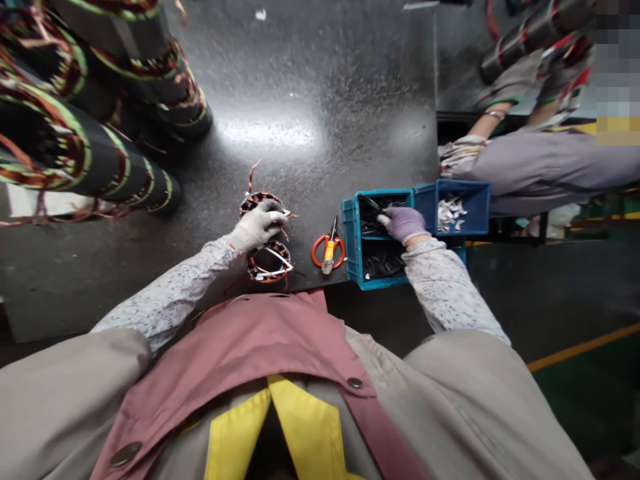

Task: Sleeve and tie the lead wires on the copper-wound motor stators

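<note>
Left hand (257,225), in a pale glove, lies over the upper wire ring (257,199) on the dark table (350,120); fingers bent and close together at the ring's near side, a small white bit by the tips. Can't tell if they pinch it. Lower wire ring (253,267) sits just nearer the body, white tubing across its opening.

Right hand (405,223), purplish glove, is at the blue bin (353,247), over the far compartment with black pieces in it; fingers curled, partly hidden, can't tell whether they hold any. Near compartment has more black pieces (383,257).

Between rings and bin: red-handled pliers (317,252), yellow screwdriver (329,252) lying over them. Right of bin, small blue box (477,227) with white scraps (451,212). Big dark cylinders (115,160) at far left. Co-worker's gloved hands (515,83) at far right, by another cylinder (530,37).
</note>
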Demonstrator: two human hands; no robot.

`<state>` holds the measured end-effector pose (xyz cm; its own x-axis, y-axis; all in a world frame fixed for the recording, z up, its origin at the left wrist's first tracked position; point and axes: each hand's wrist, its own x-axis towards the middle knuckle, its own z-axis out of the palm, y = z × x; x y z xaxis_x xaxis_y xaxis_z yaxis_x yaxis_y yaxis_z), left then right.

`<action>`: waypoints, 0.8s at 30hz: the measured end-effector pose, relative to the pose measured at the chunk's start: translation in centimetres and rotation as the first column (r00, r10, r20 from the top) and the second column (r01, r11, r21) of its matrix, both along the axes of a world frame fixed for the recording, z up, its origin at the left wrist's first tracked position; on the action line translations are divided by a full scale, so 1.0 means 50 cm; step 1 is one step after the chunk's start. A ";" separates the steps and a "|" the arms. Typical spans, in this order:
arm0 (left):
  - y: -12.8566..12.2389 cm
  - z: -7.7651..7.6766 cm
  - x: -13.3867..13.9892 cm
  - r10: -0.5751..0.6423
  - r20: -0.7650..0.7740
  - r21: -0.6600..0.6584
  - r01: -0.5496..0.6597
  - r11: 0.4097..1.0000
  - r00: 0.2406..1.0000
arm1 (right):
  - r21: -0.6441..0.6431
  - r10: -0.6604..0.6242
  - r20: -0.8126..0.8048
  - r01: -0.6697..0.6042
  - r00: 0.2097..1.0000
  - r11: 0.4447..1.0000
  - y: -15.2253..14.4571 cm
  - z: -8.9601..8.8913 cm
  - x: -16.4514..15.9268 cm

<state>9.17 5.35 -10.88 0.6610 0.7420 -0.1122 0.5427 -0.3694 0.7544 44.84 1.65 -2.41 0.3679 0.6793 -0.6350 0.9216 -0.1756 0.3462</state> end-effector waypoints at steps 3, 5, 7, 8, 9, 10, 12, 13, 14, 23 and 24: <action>-0.002 -0.003 -0.003 0.005 0.010 -0.001 -0.005 1.000 1.000 | 0.093 -0.053 0.034 0.049 0.998 0.994 -0.012 0.015 0.007; -0.005 -0.004 -0.002 0.010 0.014 -0.003 -0.010 1.000 1.000 | 0.105 -0.092 0.030 0.089 0.995 0.990 -0.020 0.017 0.010; -0.008 -0.005 -0.001 0.018 0.018 -0.004 -0.018 1.000 1.000 | 0.148 -0.161 -0.023 0.163 0.987 0.976 -0.026 0.017 0.014; -0.009 -0.006 0.000 0.023 0.019 -0.003 -0.023 1.000 1.000 | 0.210 -0.215 -0.088 0.229 0.973 0.950 -0.029 0.016 0.015; -0.010 -0.007 0.000 0.027 0.019 -0.004 -0.027 1.000 0.999 | 0.290 -0.279 -0.190 0.325 0.941 0.900 -0.033 0.015 0.013; -0.011 -0.008 0.000 0.029 0.019 -0.005 -0.029 1.000 0.999 | 0.360 -0.333 -0.331 0.444 0.883 0.820 -0.037 0.013 0.006; -0.013 -0.008 0.000 0.030 0.019 -0.004 -0.030 1.000 0.999 | 0.358 -0.360 -0.656 0.694 0.663 0.625 -0.047 0.003 -0.032; -0.013 -0.008 -0.001 0.028 0.019 -0.003 -0.028 1.000 0.999 | 0.278 -0.336 -0.791 0.790 0.511 0.547 -0.052 -0.006 -0.063; -0.014 -0.008 -0.001 0.024 0.019 0.000 -0.024 1.000 1.000 | 0.163 -0.310 -0.885 0.854 0.349 0.495 -0.056 -0.018 -0.100; -0.015 0.003 -0.001 -0.005 -0.019 0.009 0.005 1.000 1.000 | -0.403 -0.370 -0.881 0.878 -0.295 0.258 -0.024 -0.112 -0.347; -0.015 0.003 -0.001 -0.007 -0.022 0.009 0.007 1.000 1.000 | -0.388 -0.367 -0.888 0.881 -0.278 0.271 -0.019 -0.112 -0.347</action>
